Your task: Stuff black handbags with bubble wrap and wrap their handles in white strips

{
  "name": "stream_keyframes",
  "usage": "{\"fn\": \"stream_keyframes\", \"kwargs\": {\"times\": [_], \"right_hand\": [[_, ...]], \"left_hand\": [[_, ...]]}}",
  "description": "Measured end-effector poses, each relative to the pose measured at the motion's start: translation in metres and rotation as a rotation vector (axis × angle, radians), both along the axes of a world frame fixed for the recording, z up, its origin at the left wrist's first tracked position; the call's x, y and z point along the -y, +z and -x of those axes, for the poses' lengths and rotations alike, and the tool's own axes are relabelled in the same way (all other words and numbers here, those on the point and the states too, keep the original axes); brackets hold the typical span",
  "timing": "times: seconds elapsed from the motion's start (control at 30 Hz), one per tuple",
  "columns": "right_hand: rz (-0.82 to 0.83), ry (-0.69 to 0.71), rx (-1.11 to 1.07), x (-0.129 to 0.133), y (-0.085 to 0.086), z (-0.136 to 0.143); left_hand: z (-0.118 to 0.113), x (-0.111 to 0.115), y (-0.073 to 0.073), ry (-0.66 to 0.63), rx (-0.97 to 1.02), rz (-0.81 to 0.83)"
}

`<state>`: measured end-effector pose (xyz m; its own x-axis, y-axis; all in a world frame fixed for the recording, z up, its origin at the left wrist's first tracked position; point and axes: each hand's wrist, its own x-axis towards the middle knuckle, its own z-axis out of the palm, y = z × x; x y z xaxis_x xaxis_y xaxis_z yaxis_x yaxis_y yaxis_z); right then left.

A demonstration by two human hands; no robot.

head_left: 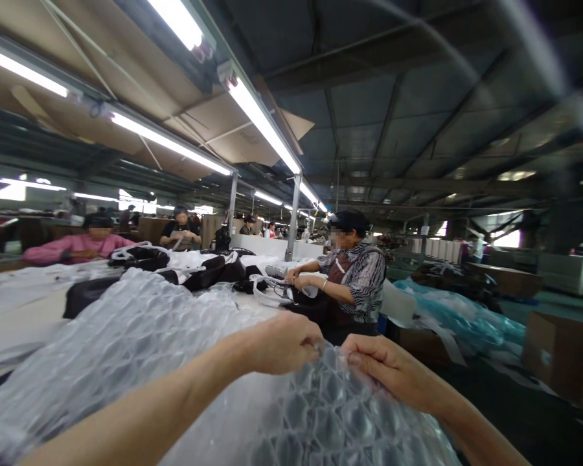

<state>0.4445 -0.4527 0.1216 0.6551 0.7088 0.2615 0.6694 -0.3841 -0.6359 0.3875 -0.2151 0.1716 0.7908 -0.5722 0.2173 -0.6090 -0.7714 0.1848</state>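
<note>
The left hand (291, 343) and right hand (386, 366) both pinch the wrap (330, 411), near the right edge of the counter (34, 320); gentle, even pulling should keep it without tears.

dark roof panels (362, 123) are crossed by beams (398, 184). tube lights (265, 126) are mounted in long rows beside brown boards (140, 71), above grey posts (294, 217). bright windows (508, 238) are seen at far left and right, and cardboard boxes (558, 356) are set on the dark floor (505, 401) at the right.
</note>
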Motion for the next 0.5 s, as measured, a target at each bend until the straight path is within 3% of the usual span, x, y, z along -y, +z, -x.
{"fn": "stream_keyframes", "kwargs": {"times": [0.13,0.3,0.4,0.5], "right_hand": [[0.047,-0.03,0.025,-0.006,0.003,0.009],[0.13,0.04,0.09,-0.041,0.001,0.015],[0.181,-0.035,0.434,-0.053,-0.025,0.014],[0.104,-0.002,0.848,-0.05,-0.068,0.021]], "left_hand": [[0.001,0.008,-0.014,0.072,0.024,-0.015],[0.013,0.016,-0.029,0.144,0.178,-0.188],[0.006,0.009,-0.033,0.215,0.257,-0.21],[-0.004,-0.022,-0.026,0.433,0.311,-0.152]]}}
